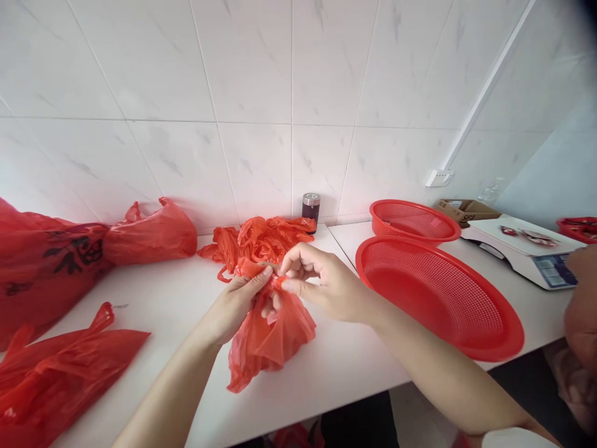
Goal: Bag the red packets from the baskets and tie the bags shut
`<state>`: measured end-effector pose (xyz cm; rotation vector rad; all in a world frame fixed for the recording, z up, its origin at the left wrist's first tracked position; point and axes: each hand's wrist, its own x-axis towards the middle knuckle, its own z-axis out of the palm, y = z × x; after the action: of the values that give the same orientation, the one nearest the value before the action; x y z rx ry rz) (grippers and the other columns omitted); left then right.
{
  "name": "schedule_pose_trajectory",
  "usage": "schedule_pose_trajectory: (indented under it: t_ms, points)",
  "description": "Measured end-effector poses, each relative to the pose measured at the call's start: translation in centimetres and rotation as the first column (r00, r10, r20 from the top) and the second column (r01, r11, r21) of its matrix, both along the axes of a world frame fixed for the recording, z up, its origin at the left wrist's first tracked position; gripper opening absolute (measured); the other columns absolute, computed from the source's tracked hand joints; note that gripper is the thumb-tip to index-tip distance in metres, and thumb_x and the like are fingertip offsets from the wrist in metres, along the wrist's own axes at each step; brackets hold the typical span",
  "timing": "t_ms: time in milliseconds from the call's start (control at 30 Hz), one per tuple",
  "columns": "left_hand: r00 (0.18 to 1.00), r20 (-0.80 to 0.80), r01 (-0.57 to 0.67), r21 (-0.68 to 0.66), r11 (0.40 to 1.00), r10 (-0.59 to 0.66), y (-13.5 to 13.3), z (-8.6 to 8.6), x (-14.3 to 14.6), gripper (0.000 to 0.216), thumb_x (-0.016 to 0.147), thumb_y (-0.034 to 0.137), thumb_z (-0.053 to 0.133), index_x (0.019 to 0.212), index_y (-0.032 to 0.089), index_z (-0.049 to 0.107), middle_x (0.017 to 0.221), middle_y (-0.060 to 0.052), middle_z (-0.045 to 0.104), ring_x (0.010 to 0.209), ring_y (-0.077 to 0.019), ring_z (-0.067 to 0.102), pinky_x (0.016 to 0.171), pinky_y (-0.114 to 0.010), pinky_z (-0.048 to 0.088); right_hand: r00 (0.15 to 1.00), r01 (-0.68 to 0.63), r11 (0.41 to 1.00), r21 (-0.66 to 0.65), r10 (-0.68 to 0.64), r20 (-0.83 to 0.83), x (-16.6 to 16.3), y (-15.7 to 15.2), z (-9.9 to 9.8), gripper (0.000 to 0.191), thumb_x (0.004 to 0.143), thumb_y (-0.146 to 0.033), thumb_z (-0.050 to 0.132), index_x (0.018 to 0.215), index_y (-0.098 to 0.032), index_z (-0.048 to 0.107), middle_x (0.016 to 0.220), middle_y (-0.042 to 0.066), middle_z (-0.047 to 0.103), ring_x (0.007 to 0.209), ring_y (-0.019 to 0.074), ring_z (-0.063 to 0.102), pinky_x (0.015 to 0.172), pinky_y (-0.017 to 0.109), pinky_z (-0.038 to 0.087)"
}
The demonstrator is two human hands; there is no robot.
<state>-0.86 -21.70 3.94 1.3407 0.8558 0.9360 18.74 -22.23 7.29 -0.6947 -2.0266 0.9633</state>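
A red plastic bag (pixel 275 339) hangs gathered at its neck in front of me, over the white table (pixel 196 373). My left hand (pixel 242 295) is closed round the bunched neck, thumb on top. Against the same neck, my right hand (pixel 317 280) pinches the plastic between thumb and fingers. What the bag contains cannot be made out through the plastic. Just behind my hands lies a heap of crumpled red plastic bags (pixel 265 239).
Filled red bags (pixel 149 236) stand at the left. A dark jar (pixel 311 208) is by the wall. At right are red plastic baskets (pixel 438 298), a cardboard box (pixel 466 211) and a white scale (pixel 517 242) with small items on it. Another person's arm (pixel 581 298) shows at the right edge.
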Motion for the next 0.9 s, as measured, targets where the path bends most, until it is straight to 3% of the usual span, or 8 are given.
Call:
schedule_pose_trajectory:
  t_ms: [167,333,433,567,633,700,767,900]
  points:
    - [0.991,-0.115,0.084,0.140,0.987,-0.068,0.0,0.3,-0.8,0.019,0.086,0.026,0.056,0.069,0.017,0.059,0.064,0.001,0.059,0.065,-0.0133,0.056,0.064,-0.025,0.046,0.976,-0.200,0.980,0.007,0.198,0.092,-0.6,-1.7,-0.1,0.009,0.086,-0.021,0.063,0.092,-0.022,0.057,0.084,-0.002,0.059,0.077,0.0096,0.058,0.072,0.024,0.047]
    - [0.951,-0.309,0.063,0.281,0.958,0.028,-0.1,-0.2,-0.6,0.022,0.066,0.001,0.048,0.072,0.019,0.059,0.070,0.003,0.056,0.065,-0.0108,0.049,0.061,-0.022,0.041,0.990,0.119,0.991,0.053,-0.115,-0.081,-1.7,1.6,-2.8,0.017,0.095,-0.031,0.050,0.108,-0.023,0.058,0.096,0.002,0.064,0.095,0.0141,0.059,0.087,0.032,0.046]
    - [0.869,-0.464,0.031,0.395,0.918,0.170,-0.1,-0.9,-0.2,0.036,0.058,-0.003,0.037,0.075,0.020,0.059,0.070,0.003,0.057,0.063,-0.0111,0.048,0.056,-0.021,0.037,0.996,0.084,0.991,-0.104,-0.086,-0.016,-2.1,3.4,-4.8,0.030,0.099,-0.036,0.038,0.122,-0.026,0.055,0.101,0.002,0.065,0.099,0.0153,0.060,0.090,0.035,0.047]
    - [0.704,-0.510,-0.027,0.677,0.736,0.495,0.2,-2.1,0.1,0.035,0.056,-0.005,0.033,0.072,0.020,0.052,0.068,0.004,0.056,0.059,-0.0109,0.048,0.056,-0.021,0.037,0.994,0.068,0.985,-0.158,-0.081,-0.078,-2.0,4.1,-6.5,0.033,0.099,-0.040,0.040,0.122,-0.027,0.060,0.119,0.003,0.061,0.119,0.0177,0.052,0.105,0.038,0.038]
    - [0.666,-0.429,-0.070,0.779,0.624,0.611,0.4,-2.6,0.2,0.032,0.061,-0.005,0.034,0.073,0.020,0.050,0.074,0.003,0.058,0.063,-0.0114,0.052,0.059,-0.022,0.039,0.993,0.020,0.974,-0.227,-0.046,-0.109,-1.9,4.1,-7.1,0.034,0.096,-0.042,0.045,0.124,-0.027,0.059,0.111,0.003,0.063,0.107,0.0175,0.058,0.097,0.036,0.044]
    - [0.674,-0.367,-0.100,0.815,0.571,0.642,0.5,-2.9,0.4,0.029,0.067,-0.003,0.036,0.074,0.020,0.051,0.087,0.000,0.062,0.073,-0.0131,0.058,0.062,-0.023,0.043,0.993,-0.069,0.939,-0.338,0.033,-0.111,-1.8,4.1,-7.4,0.037,0.094,-0.042,0.050,0.127,-0.027,0.056,0.093,0.001,0.064,0.078,0.0138,0.060,0.076,0.031,0.050]
    - [0.705,-0.338,-0.123,0.808,0.577,0.623,0.5,-3.1,0.5,0.027,0.074,0.000,0.039,0.080,0.021,0.055,0.101,-0.003,0.062,0.084,-0.0146,0.061,0.065,-0.024,0.046,0.985,-0.157,0.894,-0.419,0.110,-0.132,-1.7,4.1,-7.5,0.035,0.092,-0.041,0.053,0.123,-0.025,0.059,0.082,-0.001,0.061,0.063,0.0104,0.053,0.063,0.027,0.047]
    - [0.768,-0.408,-0.052,0.728,0.683,0.493,-0.1,-3.2,0.1,0.040,0.081,0.007,0.043,0.110,0.025,0.063,0.115,-0.005,0.063,0.093,-0.0165,0.064,0.073,-0.026,0.051,0.967,-0.219,0.902,-0.371,0.150,-0.208,-1.4,3.7,-7.2,0.024,0.092,-0.039,0.054,0.100,-0.019,0.064,0.088,0.001,0.060,0.078,0.0123,0.056,0.073,0.027,0.045]
